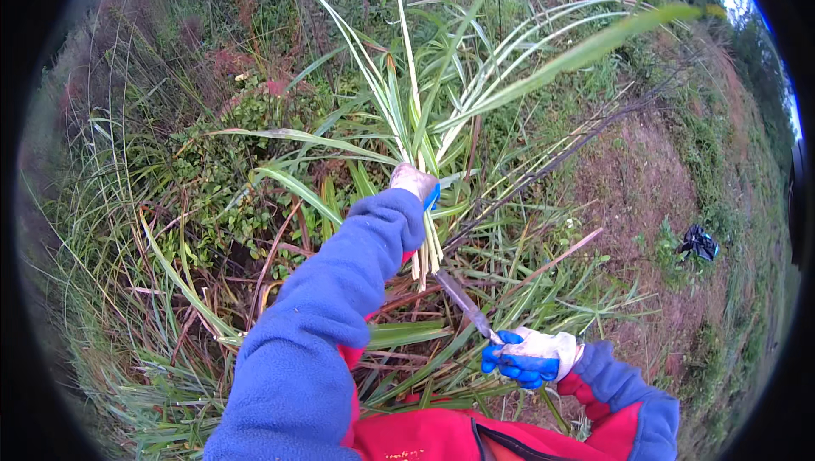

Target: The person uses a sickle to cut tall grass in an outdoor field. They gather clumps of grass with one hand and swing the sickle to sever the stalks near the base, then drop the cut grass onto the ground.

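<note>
My left hand (pixel 417 184), in a white and blue work glove, grips a bundle of long green grass stalks (pixel 432 238) at arm's length. Their leaves (pixel 458 104) fan out above the fist, and the pale cut ends hang below it. In my right hand (pixel 531 356), gloved the same way, is a knife (pixel 465 305) or sickle; its handle is mostly hidden by the fingers. The metal blade points up and left, its tip close to the cut stalk ends. Whether blade and stalks touch, I cannot tell.
Leafy weeds (pixel 229 162) and tall grass fill the left side. A dark thin branch (pixel 554 162) slants up to the right. Bare reddish soil (pixel 630 187) lies to the right, with a black plastic bag (pixel 698 243) on it. Cut leaves (pixel 407 335) cover the ground before me.
</note>
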Demonstrator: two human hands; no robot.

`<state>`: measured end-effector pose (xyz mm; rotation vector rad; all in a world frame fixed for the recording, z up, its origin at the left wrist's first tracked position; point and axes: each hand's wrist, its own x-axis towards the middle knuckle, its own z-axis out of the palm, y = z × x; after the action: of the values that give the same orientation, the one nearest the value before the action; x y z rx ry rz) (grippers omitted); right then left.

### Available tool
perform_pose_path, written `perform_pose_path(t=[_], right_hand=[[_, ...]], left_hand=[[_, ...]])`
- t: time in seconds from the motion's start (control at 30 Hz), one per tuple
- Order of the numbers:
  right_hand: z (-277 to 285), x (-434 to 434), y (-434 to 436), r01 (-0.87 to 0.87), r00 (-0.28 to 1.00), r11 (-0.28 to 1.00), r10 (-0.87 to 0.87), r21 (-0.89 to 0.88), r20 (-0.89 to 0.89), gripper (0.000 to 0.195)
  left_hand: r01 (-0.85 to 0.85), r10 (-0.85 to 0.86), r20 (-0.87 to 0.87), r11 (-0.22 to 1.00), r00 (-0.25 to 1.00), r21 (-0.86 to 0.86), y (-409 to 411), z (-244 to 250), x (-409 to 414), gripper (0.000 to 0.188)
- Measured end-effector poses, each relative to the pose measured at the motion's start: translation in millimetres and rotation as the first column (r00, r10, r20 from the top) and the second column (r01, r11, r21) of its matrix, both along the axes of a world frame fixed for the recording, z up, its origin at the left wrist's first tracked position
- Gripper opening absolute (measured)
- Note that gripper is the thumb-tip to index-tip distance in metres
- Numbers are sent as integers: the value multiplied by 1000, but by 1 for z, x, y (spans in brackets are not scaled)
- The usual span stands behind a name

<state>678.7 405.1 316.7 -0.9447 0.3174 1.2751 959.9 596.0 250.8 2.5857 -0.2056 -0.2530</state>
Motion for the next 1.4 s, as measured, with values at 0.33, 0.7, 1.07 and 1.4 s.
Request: perform_pose_path(t=[0.33,0.7,1.07,1.4], right_hand=[[58,-72,-58,-87,996,993,87,-74,1,38],[97,-74,-18,-151,975,894,205,-422,86,37],[85,-158,50,102,934,790,133,-604,331,39],[55,-186,-11,33,936,872,144,-489,320,46]], left_hand=[[133,-298,-206,810,932,-572,35,10,-96,20],[38,-147,-246,917,958,-398,48,19,-85,14],[27,-176,-189,798,966,-602,48,45,-149,24],[-401,-15,-453,441,891,-803,1,44,-218,21]])
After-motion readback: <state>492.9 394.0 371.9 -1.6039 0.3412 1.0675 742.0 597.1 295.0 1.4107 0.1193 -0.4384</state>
